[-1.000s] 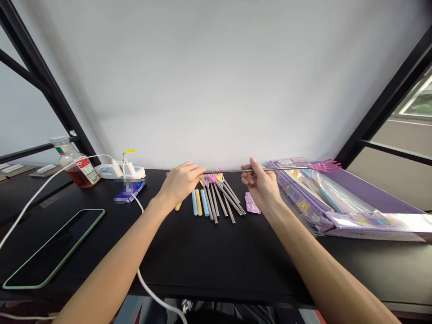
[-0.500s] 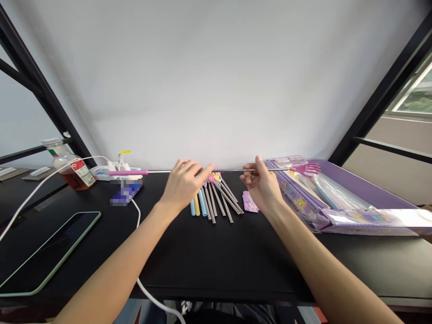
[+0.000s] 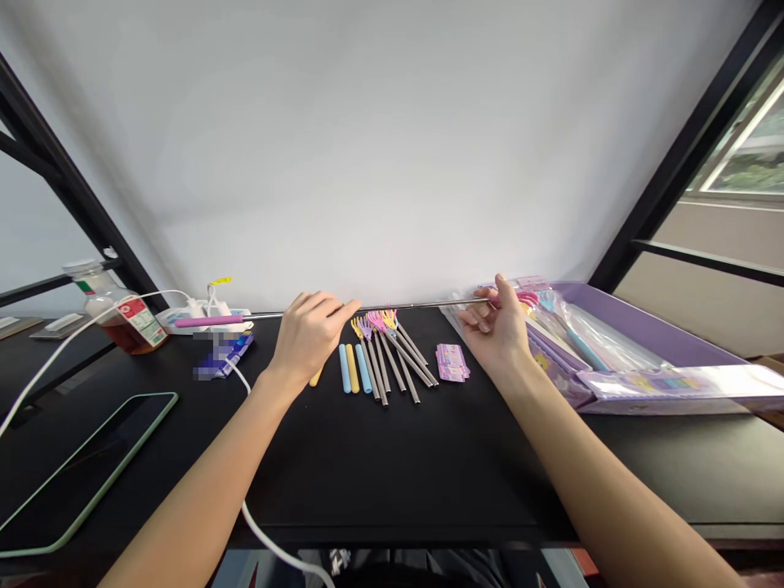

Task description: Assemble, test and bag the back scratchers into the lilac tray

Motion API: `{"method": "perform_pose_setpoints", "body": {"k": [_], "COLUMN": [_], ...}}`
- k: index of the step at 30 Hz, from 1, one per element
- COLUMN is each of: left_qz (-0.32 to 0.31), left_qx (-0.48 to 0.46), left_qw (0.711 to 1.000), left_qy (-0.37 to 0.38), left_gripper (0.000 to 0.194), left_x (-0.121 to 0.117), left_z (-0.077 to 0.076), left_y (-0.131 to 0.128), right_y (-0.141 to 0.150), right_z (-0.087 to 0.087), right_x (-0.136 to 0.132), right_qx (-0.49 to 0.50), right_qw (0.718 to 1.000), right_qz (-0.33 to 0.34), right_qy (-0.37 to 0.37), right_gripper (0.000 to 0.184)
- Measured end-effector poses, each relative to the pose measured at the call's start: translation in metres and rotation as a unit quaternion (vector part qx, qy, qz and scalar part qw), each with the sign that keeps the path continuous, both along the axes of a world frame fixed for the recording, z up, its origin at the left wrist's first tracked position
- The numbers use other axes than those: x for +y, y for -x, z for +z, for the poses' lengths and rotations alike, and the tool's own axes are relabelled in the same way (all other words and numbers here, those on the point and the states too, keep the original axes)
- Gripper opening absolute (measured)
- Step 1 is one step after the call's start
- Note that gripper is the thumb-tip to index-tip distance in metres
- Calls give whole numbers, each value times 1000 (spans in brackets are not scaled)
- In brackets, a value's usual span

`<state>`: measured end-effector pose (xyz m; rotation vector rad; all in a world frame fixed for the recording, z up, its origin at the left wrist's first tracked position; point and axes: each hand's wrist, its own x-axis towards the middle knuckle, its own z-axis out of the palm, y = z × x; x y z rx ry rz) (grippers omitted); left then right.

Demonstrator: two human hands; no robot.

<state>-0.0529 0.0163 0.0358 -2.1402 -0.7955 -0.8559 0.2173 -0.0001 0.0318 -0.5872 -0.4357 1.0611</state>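
Both hands hold one extended telescopic back scratcher (image 3: 422,305) level above the desk. Its pink handle reaches out to the left, and its pink claw head lies by my right hand. My left hand (image 3: 309,335) is closed around the rod near the handle. The fingers and thumb of my right hand (image 3: 499,331) pinch the rod's other end beside the claw. Below lie several metal rods with colourful claw heads (image 3: 392,359), fanned out. Blue and yellow handle tubes (image 3: 352,369) rest left of them, one partly behind my left hand. Small pink-purple cards (image 3: 452,363) lie to the right.
A purple box (image 3: 661,322) holding plastic-wrapped scratchers stands at the right. At left are a phone (image 3: 91,465), a bottle of dark liquid (image 3: 126,318), a power strip (image 3: 184,315) and a blue packet (image 3: 224,356). A white cable (image 3: 269,535) crosses the desk edge.
My left hand has slid along the rod and moved left, exposing the pink handle. My right hand has shifted right along the rod to its claw end.
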Motion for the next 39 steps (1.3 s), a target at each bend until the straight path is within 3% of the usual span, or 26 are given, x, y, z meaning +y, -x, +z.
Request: {"method": "perform_pose_setpoints", "body": {"k": [5, 8, 13, 18, 20, 23, 25, 31, 34, 35, 39], "left_qz": [-10, 19, 54, 35, 27, 27, 33, 59, 51, 39, 28], "left_qx": [-14, -23, -28, -33, -18, 2, -8, -42, -19, -6, 2], "left_qw": [1000, 999, 998, 999, 999, 999, 999, 996, 996, 996, 995], "left_qy": [-19, -15, 10, 23, 22, 35, 36, 59, 70, 75, 94], "left_gripper": [23, 18, 26, 32, 35, 34, 31, 29, 33, 33, 28], "left_x": [3, 6, 10, 11, 8, 1, -2, 4, 5, 4, -1], "left_z": [0, 1, 3, -1, -3, -4, -2, 3, 1, 0, -2], "left_y": [7, 21, 39, 32, 20, -1, -7, 16, 15, 10, -8], "right_y": [-20, -37, -57, -50, -30, 2, 8, -41, -31, -19, 34], "right_z": [3, 5, 8, 5, 2, -2, -2, -3, -12, -16, -27], "right_x": [4, 4, 3, 5, 3, -2, -3, 9, 10, 9, 3], "right_qx": [80, 79, -13, -158, -202, -223, -223, -125, -174, -205, -277], "right_qw": [995, 993, 992, 957, 956, 968, 970, 974, 966, 963, 959], "right_qz": [-57, -79, -106, -231, -193, -64, -33, -189, -191, -175, 21], "right_qy": [5, -30, -67, -81, -86, -94, -88, -13, -10, -2, -59], "right_gripper": [38, 44, 58, 58, 56, 56, 53, 48, 46, 47, 55]}}
